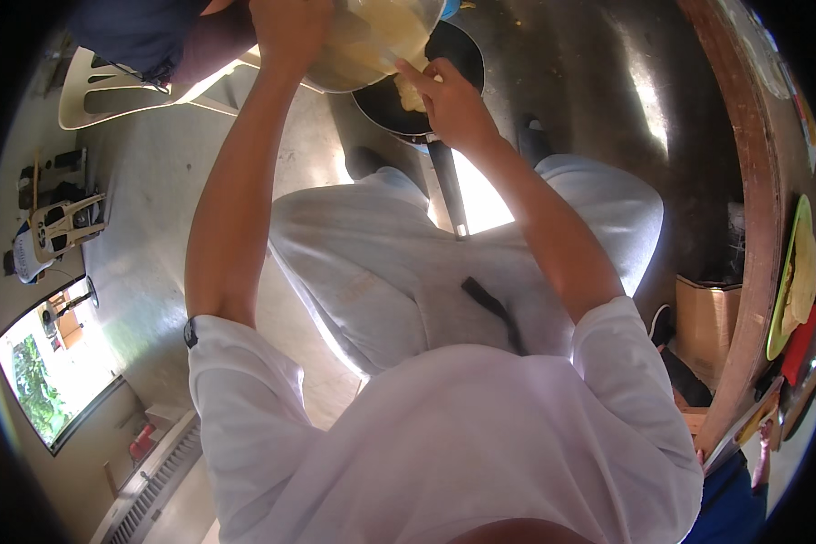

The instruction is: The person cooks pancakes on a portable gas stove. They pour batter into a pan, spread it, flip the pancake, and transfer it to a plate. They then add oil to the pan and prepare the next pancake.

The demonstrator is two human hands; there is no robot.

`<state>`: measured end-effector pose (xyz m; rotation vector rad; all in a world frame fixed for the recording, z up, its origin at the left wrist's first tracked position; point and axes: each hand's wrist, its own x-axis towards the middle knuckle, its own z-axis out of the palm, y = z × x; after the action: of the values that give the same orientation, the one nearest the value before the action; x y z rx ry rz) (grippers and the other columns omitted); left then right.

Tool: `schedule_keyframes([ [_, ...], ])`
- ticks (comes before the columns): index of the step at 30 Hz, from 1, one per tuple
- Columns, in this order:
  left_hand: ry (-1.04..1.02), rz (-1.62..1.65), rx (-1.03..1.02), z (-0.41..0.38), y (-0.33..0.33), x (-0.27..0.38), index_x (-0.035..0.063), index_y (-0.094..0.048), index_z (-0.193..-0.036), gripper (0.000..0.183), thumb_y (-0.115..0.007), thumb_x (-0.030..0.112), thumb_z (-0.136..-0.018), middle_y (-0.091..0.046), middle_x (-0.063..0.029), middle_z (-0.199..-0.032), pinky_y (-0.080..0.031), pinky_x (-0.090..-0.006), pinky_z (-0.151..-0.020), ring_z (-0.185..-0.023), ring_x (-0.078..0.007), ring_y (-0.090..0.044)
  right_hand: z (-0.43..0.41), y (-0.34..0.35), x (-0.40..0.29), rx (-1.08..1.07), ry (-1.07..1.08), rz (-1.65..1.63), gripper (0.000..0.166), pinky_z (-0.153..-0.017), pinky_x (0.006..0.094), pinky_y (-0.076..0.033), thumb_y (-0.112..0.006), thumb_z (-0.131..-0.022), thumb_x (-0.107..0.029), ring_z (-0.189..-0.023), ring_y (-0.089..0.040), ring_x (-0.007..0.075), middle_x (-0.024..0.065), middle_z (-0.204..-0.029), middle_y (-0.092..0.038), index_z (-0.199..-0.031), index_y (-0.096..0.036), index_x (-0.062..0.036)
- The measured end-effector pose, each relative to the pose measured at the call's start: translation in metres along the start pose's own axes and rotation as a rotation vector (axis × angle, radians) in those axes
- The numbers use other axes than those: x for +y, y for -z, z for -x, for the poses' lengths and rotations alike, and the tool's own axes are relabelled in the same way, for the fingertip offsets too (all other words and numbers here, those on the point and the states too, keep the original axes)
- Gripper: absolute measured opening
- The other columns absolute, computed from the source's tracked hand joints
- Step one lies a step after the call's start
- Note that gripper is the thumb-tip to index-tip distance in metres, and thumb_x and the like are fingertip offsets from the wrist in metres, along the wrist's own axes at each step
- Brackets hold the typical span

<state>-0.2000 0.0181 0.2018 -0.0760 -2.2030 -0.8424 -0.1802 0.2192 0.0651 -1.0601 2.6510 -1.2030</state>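
Observation:
A metal bowl of pale batter (398, 24) is tilted over a black frying pan (459, 54) at the top of the head view. My left hand (292, 27) grips the bowl's left side. In my right hand (452, 102) is the handle of a utensil (384, 54), whose far end reaches into the bowl. A pale yellow lump of batter (410, 94) lies in the pan beneath the bowl's edge. The pan's black handle (447, 183) points back between my knees. What supports the pan is mostly hidden.
A cream plastic chair (119, 105) stands at upper left, beside another person (143, 34). Along the right runs a wooden table edge (755, 204), bearing a green plate of flat food (792, 272). A cardboard box (707, 326) sits below it. Another person (734, 496) is at lower right.

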Motion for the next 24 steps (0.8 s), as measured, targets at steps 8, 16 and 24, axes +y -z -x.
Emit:
schedule_keyframes([
  [8, 0.018, -0.016, -0.052, 0.011, -0.003, 0.004, -0.0021, -0.044, -0.082, 0.01, -0.048, -0.011, -0.081, -0.067, -0.0274, -0.091, -0.048, -0.0345, -0.066, -0.104, -0.0295, -0.069, 0.003, 0.035, 0.004, -0.05, -0.023, 0.22, 0.057, -0.078, 0.0427, -0.057, -0.053, -0.087, 0.002, -0.089, -0.066, 0.0311, 0.0111, -0.108, -0.055, -0.137, -0.057, -0.0252],
  [16, 0.095, -0.184, 0.027, 0.011, -0.018, 0.02, -0.0024, -0.047, -0.085, 0.008, -0.048, -0.009, -0.082, -0.065, -0.0284, -0.089, -0.049, -0.0434, -0.069, -0.083, -0.0448, -0.064, -0.016, 0.013, -0.009, 0.308, 0.1, 0.168, 0.054, -0.075, 0.0428, -0.056, -0.056, -0.088, -0.003, -0.086, -0.063, 0.0327, 0.0141, -0.104, -0.054, -0.138, -0.055, -0.0228],
  [24, -0.072, -0.123, 0.067, 0.009, -0.016, 0.021, -0.0018, -0.046, -0.084, 0.008, -0.049, -0.009, -0.084, -0.064, -0.0289, -0.087, -0.048, -0.0465, -0.069, -0.101, -0.0414, -0.065, -0.017, 0.002, 0.017, 0.156, 0.036, 0.224, 0.052, -0.078, 0.0439, -0.056, -0.053, -0.091, -0.004, -0.086, -0.064, 0.0348, 0.0164, -0.103, -0.054, -0.14, -0.054, -0.0204],
])
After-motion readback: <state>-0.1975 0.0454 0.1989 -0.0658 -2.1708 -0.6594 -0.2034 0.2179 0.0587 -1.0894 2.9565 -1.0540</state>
